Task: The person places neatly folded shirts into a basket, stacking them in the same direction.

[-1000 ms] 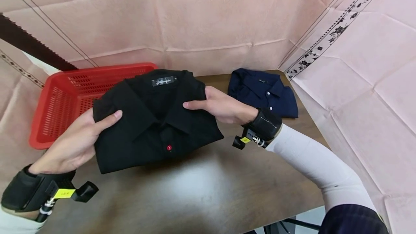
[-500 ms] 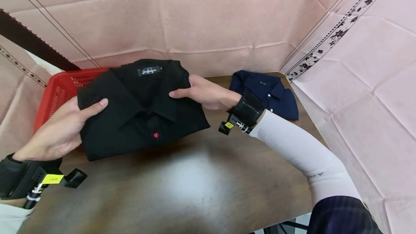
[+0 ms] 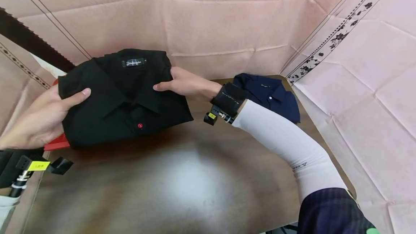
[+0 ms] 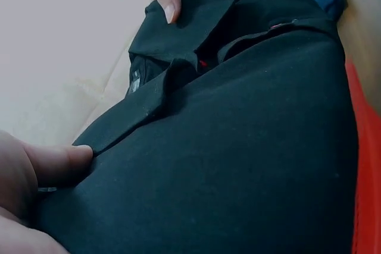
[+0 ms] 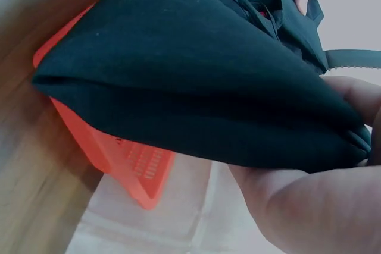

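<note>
A folded black shirt (image 3: 107, 118) with a red button and a neck label hangs between both hands, over the red basket (image 3: 58, 143). My left hand (image 3: 42, 118) grips its left side, thumb on top and the fingers hidden beneath. On the opposite side my right hand (image 3: 190, 84) pinches the shirt's edge, thumb lying on the front near the collar. In the right wrist view the basket (image 5: 128, 159) shows below the shirt, which covers most of it in the head view.
A folded navy shirt (image 3: 269, 98) lies at the back right of the wooden table (image 3: 182, 176). Pink patterned cloth (image 3: 221, 24) hangs behind and to the right. A dark strip (image 3: 32, 42) slants across the upper left.
Both hands have carried the black shirt left and further back, so it now covers nearly all of the red basket in the head view. The navy shirt has stayed in place.
</note>
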Demonstrator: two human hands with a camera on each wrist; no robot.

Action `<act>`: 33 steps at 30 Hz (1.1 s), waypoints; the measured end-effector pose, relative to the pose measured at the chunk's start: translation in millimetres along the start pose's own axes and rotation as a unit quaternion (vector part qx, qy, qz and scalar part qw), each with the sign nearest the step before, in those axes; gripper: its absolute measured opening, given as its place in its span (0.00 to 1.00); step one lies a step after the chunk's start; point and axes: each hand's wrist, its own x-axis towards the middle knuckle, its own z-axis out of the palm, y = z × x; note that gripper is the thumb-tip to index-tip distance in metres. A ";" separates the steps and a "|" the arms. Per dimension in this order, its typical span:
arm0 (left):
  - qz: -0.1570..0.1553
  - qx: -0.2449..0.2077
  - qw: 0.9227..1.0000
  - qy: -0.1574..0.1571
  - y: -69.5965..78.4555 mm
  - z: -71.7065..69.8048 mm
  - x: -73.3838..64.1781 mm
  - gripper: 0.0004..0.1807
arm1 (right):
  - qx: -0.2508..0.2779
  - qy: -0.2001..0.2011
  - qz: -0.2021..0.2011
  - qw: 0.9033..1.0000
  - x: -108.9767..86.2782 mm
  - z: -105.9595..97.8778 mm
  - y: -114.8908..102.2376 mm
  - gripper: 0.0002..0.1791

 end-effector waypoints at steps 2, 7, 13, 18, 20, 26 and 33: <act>0.007 0.030 1.000 0.006 -1.3 -6.7 2.4 0.40 | -0.017 0.004 -0.001 1.000 6.5 1.9 -1.6 0.16; 0.007 0.135 0.990 0.033 -5.8 -26.1 10.3 0.40 | -0.076 0.016 -0.012 0.997 24.6 10.8 -5.0 0.14; 0.007 0.251 0.965 0.077 -15.5 -41.5 14.5 0.41 | -0.062 0.019 -0.021 0.998 44.4 26.7 -2.4 0.13; 0.006 0.291 0.952 0.093 -21.7 -47.9 16.3 0.40 | -0.105 0.057 -0.019 0.993 58.7 36.1 5.8 0.13; 0.004 0.296 0.951 0.089 -24.7 -49.7 17.3 0.41 | -0.109 0.072 -0.016 0.991 64.0 40.3 10.9 0.14; -0.005 0.263 0.962 0.072 -35.9 -50.7 19.9 0.42 | -0.100 0.092 -0.008 0.991 77.4 51.7 25.8 0.18; -0.051 0.274 0.959 0.045 -39.1 -55.6 29.1 0.47 | -0.094 0.084 0.037 0.991 89.8 56.4 35.6 0.18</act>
